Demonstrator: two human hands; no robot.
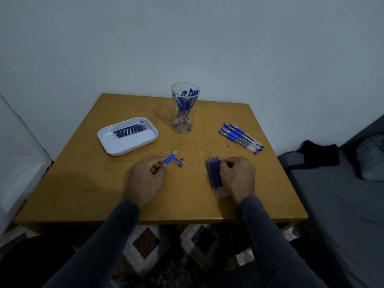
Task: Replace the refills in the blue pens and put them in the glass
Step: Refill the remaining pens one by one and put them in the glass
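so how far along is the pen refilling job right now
Done: several blue pens stand in the glass, and pulled refills lie in the white tray. In hand: the left hand holds an opened pen barrel, its cap and tip on the table, while the right hand picks at the row of new refills. Left: about five pens lying at the right.

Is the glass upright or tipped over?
Upright. The glass stands on its base on the table, open mouth up, blue pens leaning inside.
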